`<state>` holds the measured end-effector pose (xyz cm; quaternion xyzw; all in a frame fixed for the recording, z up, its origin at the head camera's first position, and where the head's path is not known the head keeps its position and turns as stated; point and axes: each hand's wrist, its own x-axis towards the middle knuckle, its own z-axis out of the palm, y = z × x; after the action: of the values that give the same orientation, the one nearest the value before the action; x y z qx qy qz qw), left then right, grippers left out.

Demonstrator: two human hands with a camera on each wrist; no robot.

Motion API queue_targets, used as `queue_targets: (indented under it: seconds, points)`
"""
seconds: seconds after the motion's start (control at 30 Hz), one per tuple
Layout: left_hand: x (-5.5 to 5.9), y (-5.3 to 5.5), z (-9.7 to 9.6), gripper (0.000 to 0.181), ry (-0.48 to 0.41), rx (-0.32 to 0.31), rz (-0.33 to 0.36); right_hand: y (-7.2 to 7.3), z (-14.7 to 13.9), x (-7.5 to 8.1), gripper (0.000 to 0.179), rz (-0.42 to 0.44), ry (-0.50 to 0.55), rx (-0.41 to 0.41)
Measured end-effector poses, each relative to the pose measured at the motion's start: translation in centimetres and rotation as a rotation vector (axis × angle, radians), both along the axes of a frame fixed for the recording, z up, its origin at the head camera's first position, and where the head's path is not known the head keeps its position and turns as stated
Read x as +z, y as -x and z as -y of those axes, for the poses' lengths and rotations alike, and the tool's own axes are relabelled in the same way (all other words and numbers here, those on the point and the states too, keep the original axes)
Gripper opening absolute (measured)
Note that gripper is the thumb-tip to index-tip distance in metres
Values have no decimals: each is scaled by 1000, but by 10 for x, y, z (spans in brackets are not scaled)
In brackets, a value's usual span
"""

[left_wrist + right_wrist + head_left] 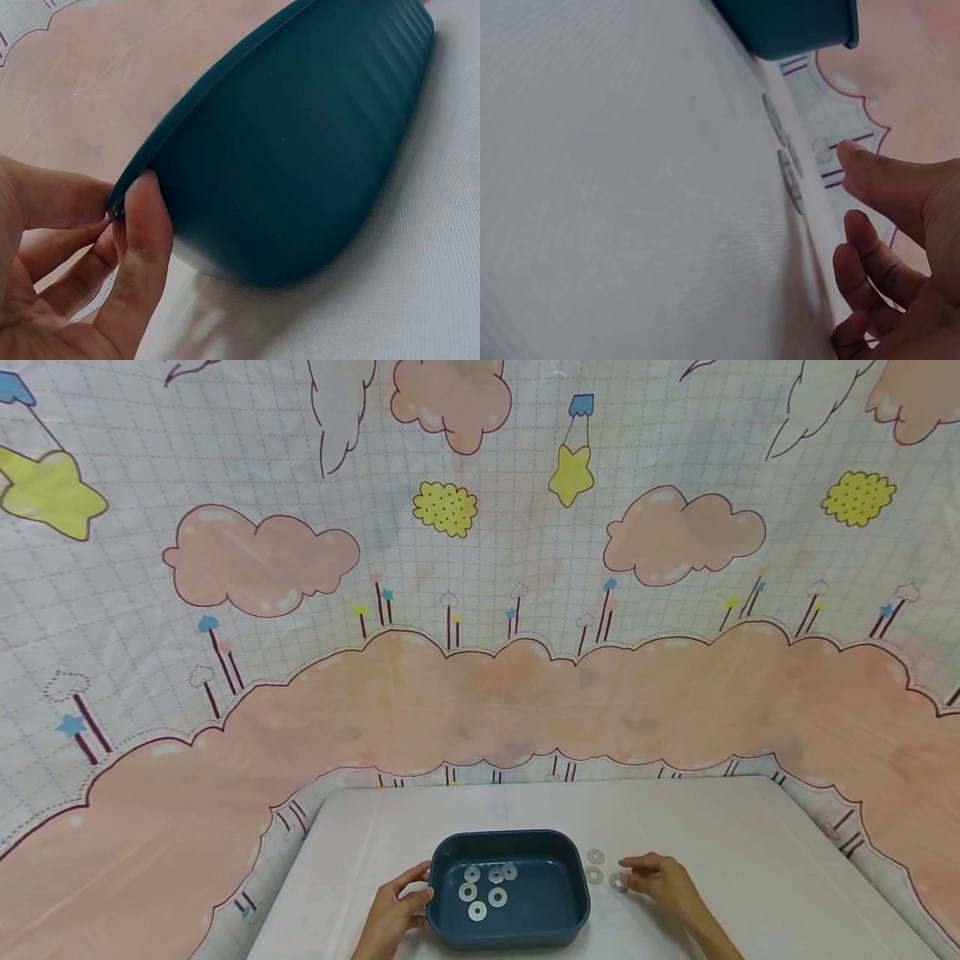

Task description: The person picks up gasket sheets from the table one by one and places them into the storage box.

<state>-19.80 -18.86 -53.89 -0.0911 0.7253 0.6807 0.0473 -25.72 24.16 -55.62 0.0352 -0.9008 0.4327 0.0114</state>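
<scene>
A dark blue rectangular plastic basin (542, 893) stands on the white-covered table, with several flat metal washers (477, 911) lying mostly in its left half. My left hand (392, 907) pinches the basin's left rim between thumb and fingers; the left wrist view shows this grip on the basin wall (277, 142) up close. To the right of the basin, three loose washers (596, 857) lie on the cloth. Over the nearest washer (617, 883) hovers my right hand (663, 883), thumb and fingers apart. In the right wrist view nothing sits between those fingers.
White cloth (780, 877) covers the tabletop around the basin. Behind and beside the table hangs a printed backdrop (517, 702) with clouds and stars.
</scene>
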Motion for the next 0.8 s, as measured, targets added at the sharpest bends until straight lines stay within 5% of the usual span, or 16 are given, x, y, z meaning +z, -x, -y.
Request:
queue_targets:
  seconds: [0.8]
  points:
    - [4, -7, 0, 53, 11, 3, 14, -4, 7, -12, 24, 13, -98, -40]
